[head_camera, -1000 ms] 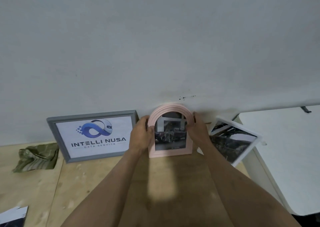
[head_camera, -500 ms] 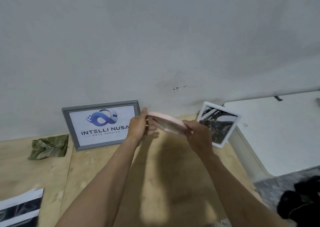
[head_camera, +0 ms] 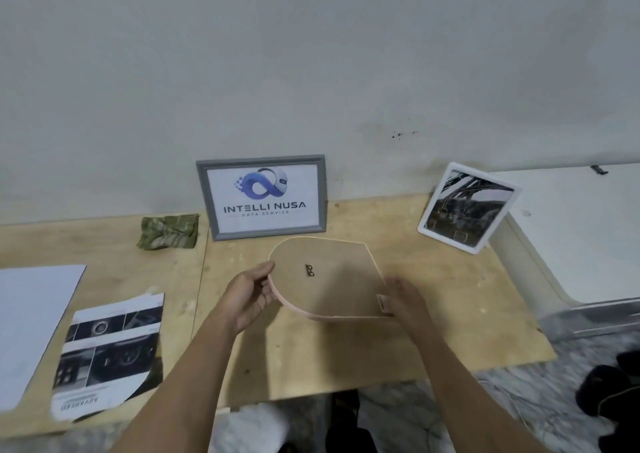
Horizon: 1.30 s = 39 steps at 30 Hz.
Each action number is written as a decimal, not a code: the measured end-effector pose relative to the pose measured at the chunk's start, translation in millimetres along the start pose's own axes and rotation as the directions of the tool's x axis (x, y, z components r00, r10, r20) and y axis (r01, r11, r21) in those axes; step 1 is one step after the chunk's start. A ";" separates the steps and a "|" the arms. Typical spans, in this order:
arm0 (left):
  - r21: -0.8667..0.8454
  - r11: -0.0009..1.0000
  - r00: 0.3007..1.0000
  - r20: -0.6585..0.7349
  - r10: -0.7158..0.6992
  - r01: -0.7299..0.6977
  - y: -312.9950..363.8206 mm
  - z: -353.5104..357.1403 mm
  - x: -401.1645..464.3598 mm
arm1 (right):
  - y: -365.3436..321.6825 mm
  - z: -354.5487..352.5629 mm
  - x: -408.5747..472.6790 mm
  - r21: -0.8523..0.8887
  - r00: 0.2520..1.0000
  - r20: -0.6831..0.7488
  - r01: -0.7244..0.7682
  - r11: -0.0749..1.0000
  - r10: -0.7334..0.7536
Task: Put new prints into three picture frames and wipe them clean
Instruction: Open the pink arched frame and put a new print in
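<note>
Fingers: left hand (head_camera: 251, 295) curls round the rounded end of the pink frame (head_camera: 327, 278), thumb on top at the rim; right hand (head_camera: 407, 298) has its fingers clamped on the straight end, partly blurred.
Pink frame: arched, held face down between both hands just above the bench (head_camera: 346, 355), its brown backing board up, rounded end to the left.
Backing board: small dark metal hanger (head_camera: 310, 270) near the middle, pale label (head_camera: 382, 303) at the edge by the right hand.
Grey frame (head_camera: 262, 197): stands against the wall behind the pink frame, holding a print with a blue logo and the words INTELLI NUSA.
White frame (head_camera: 469, 208): leans at the right rear of the bench, holding a dark black-and-white print.
Cloth (head_camera: 169, 231): crumpled, green, left of the grey frame.
Loose prints: dark photo sheet (head_camera: 109, 354) near the left front of the bench, blank white sheet (head_camera: 31, 317) just beside it at the far left.
</note>
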State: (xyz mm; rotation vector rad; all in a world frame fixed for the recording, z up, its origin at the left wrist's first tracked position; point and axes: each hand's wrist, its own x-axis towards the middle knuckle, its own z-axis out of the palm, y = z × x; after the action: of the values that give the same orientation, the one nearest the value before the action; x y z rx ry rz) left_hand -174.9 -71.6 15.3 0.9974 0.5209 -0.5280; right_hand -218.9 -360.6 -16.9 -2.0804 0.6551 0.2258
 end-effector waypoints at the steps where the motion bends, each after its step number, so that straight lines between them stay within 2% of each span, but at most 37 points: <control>1: -0.053 0.998 1.000 0.000 -0.025 0.025 -6.9 -12.3 -2.8 | 4.9 6.7 -2.4 0.094 0.989 0.081 -0.130 0.987 0.123; 3: -0.130 0.988 0.997 0.006 -0.080 0.080 -25.4 -35.9 -5.7 | 14.9 24.1 -7.5 0.210 0.958 0.151 -0.271 0.939 0.242; 6: -0.282 0.947 0.988 0.034 -0.150 0.154 -51.8 -60.9 -9.1 | 35.0 48.7 -6.5 0.254 0.928 0.175 -0.365 0.896 0.329; 10: -0.432 0.884 0.984 0.088 -0.157 0.179 -70.8 -79.9 -9.6 | 36.1 68.0 -15.0 0.351 0.865 0.284 -0.495 0.795 0.413; 11: -0.422 0.890 0.985 0.055 -0.163 0.171 -73.3 -82.6 -7.4 | 35.2 70.4 -16.8 0.375 0.855 0.302 -0.514 0.771 0.422; 13: -0.324 0.940 0.985 -0.099 -0.142 0.103 -76.1 -88.5 -1.0 | 37.0 76.0 -15.6 0.398 0.850 0.302 -0.524 0.753 0.432; 15: -0.069 0.998 0.958 -0.286 -0.029 0.009 -76.2 -91.7 4.0 | 38.9 78.9 -14.4 0.406 0.858 0.281 -0.512 0.757 0.430; 17: 0.137 0.990 0.933 -0.350 0.080 -0.034 -74.9 -92.7 5.8 | 40.2 81.5 -12.8 0.396 0.860 0.266 -0.510 0.764 0.436; 21: 0.267 0.963 0.913 -0.399 0.082 0.030 -70.5 -87.9 6.9 | 36.5 85.9 -12.2 0.367 0.877 0.223 -0.480 0.797 0.426; 24: 0.293 0.955 0.910 -0.408 0.077 0.051 -74.2 -85.1 10.9 | 36.9 89.1 -11.4 0.342 0.897 0.188 -0.441 0.830 0.399; 28: 0.179 0.982 0.868 -0.494 0.044 0.052 -71.5 -91.3 13.3 | 31.8 85.9 -17.1 0.262 0.931 0.149 -0.361 0.895 0.332; 31: 0.123 0.991 0.868 -0.496 0.014 0.055 -67.6 -98.7 9.1 | 35.2 84.9 -17.2 0.193 0.944 0.126 -0.325 0.926 0.305; 39: 0.213 0.976 0.881 -0.468 0.069 0.037 -63.0 -104.5 -4.5 | 37.0 76.2 -27.2 0.085 0.959 0.005 -0.282 0.956 0.282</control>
State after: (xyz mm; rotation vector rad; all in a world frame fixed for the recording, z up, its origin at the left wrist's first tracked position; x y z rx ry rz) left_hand -235.3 -6.6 -68.6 1.3507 0.9058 -0.3244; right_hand -254.8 -304.6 -75.9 -1.9022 0.9512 0.3457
